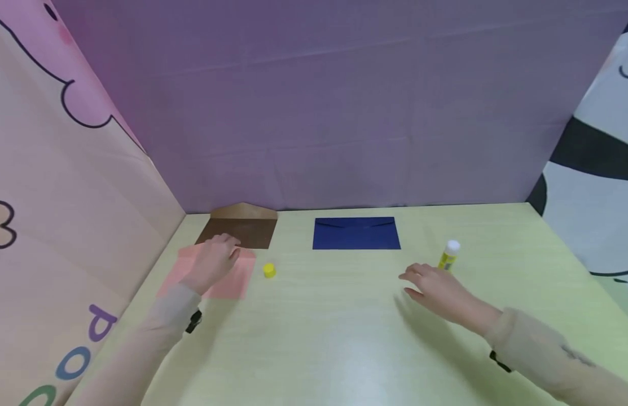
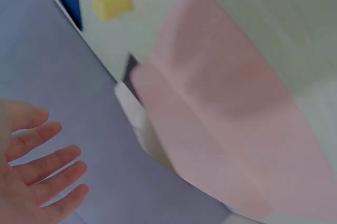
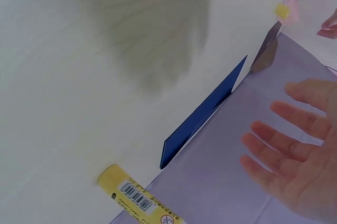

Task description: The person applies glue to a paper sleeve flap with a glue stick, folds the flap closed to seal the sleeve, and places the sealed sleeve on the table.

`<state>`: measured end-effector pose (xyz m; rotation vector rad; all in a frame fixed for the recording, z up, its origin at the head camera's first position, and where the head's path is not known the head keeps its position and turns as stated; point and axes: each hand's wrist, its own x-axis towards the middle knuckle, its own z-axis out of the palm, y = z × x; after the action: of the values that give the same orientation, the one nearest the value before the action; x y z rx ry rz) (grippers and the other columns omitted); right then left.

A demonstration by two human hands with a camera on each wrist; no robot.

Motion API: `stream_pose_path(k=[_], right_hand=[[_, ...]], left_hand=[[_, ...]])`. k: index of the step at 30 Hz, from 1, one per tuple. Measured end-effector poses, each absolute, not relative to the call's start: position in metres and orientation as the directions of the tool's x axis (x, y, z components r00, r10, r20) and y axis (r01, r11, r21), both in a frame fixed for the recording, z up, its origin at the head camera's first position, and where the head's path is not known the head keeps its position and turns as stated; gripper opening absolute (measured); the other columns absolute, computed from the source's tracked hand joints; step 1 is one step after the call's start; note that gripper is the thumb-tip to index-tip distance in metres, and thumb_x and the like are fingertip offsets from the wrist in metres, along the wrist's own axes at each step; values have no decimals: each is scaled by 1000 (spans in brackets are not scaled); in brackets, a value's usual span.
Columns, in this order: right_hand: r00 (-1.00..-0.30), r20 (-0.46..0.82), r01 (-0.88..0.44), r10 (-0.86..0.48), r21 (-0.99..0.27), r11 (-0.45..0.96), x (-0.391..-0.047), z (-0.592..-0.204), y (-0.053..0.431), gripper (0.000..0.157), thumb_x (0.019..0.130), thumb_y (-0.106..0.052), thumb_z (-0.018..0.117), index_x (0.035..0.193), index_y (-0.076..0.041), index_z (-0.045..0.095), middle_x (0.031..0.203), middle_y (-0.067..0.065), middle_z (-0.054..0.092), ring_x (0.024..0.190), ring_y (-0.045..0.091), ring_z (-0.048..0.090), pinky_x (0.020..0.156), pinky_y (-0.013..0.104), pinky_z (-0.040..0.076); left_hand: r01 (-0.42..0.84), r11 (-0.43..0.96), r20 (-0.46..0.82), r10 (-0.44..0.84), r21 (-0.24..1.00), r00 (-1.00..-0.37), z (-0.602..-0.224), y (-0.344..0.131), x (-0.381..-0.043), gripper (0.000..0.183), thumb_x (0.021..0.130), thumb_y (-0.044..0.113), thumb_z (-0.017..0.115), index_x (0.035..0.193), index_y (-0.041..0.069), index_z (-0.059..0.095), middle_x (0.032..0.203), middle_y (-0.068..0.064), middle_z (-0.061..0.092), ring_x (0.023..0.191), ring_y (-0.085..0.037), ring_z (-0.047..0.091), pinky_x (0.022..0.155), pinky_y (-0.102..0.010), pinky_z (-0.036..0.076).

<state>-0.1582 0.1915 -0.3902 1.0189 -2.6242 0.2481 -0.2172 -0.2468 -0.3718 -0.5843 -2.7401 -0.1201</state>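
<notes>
Hovering over the pink envelope (image 1: 237, 282), the left hand (image 1: 212, 262) holds nothing; its fingers (image 2: 47, 162) are spread apart and relaxed. The right hand (image 1: 438, 287) is empty too, its fingers loosely spread with gaps between them, near the glue stick (image 1: 448, 258), which stands upright on the tabletop (image 1: 314, 344) with its white end uppermost. The yellow cap (image 1: 269, 270) sits apart from it, just right of the pink envelope. Behind that envelope lies the brown envelope (image 1: 242, 232), flap raised, and the blue envelope (image 1: 356, 233) lies to its right near the purple backdrop (image 1: 319, 113).

The glue stick looks easiest to upset: tall and narrow, it could topple if the back of the right hand swung outward. If that white end is uncapped glue, as the loose cap suggests, a fall could smear the tabletop. The cap could roll if the left hand brushed it sideways, and the light pink paper might slide or crease under a careless palm.

From the head view, the right hand hides the glue stick's foot and seems to overlap it; the right wrist view shows that yellow foot, a barcode on the label, and a clear gap to the fingers. The left wrist view reveals the fold along the pink envelope's flap, largely covered by the hand from above. Only the head view takes in the white end.
</notes>
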Motion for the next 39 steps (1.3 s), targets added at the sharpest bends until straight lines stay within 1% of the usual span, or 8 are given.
stream_pose_path(k=[5,9,13,19,24,29,35,39], right_hand=[[-708,329,-679,-625,-74,730,-151,-395,198,24,70,-9,72,92,-1,64,88,11,61,78,24,59,65,34,51],[-702,325,-691,-634,-99,716,-147,-400,206,24,70,-7,71,92,-2,64,88,10,60,79,23,59,66,33,51],[-676,361,-710,-642,-88,698,-144,-406,213,23,68,-5,72,89,-1,65,85,9,59,76,21,58,65,33,51],[-669,358,-718,-651,-85,691,-143,-411,222,23,67,-5,72,88,-1,64,84,9,59,75,21,58,63,32,51],[-663,369,-721,-651,-82,688,-142,-413,226,24,65,-4,72,88,-1,64,84,8,59,74,22,58,63,32,51],[-679,350,-711,-645,-96,697,-140,-414,227,24,67,-5,72,89,-2,65,85,8,59,75,21,58,63,32,51],[-652,384,-732,-654,-97,674,-141,-417,227,25,65,-3,72,88,-1,64,83,8,59,72,21,58,60,31,51],[-648,394,-735,-652,-99,670,-142,-419,227,25,64,-3,73,88,-1,64,83,9,60,72,21,59,61,31,52]], left_hand=[[368,929,375,330,32,-866,-383,-280,-219,13,80,2,58,89,-5,64,87,-18,62,81,-33,57,69,-44,48],[317,944,367,264,93,-892,-390,-301,-218,15,79,-1,58,92,-7,63,88,-20,62,80,-35,57,67,-46,48],[241,955,309,180,174,-934,-397,-317,-218,18,80,-1,56,95,-11,59,91,-26,59,82,-40,55,69,-49,46],[111,966,217,60,232,-974,-408,-334,-214,29,83,5,55,102,-17,53,96,-33,54,86,-44,52,74,-51,44],[14,970,120,-15,243,-993,-419,-345,-210,41,87,13,51,105,-23,43,87,-37,47,78,-47,50,68,-54,44],[-113,969,5,-117,218,-993,-423,-352,-209,49,89,23,47,104,-23,39,89,-38,44,82,-49,47,66,-55,44],[-251,924,-150,-215,288,-965,-424,-357,-209,60,87,31,45,111,-22,33,102,-42,38,93,-54,41,73,-58,40],[-303,897,-198,-250,321,-948,-423,-357,-209,62,85,32,47,114,-21,31,105,-41,37,95,-53,39,76,-57,38]])
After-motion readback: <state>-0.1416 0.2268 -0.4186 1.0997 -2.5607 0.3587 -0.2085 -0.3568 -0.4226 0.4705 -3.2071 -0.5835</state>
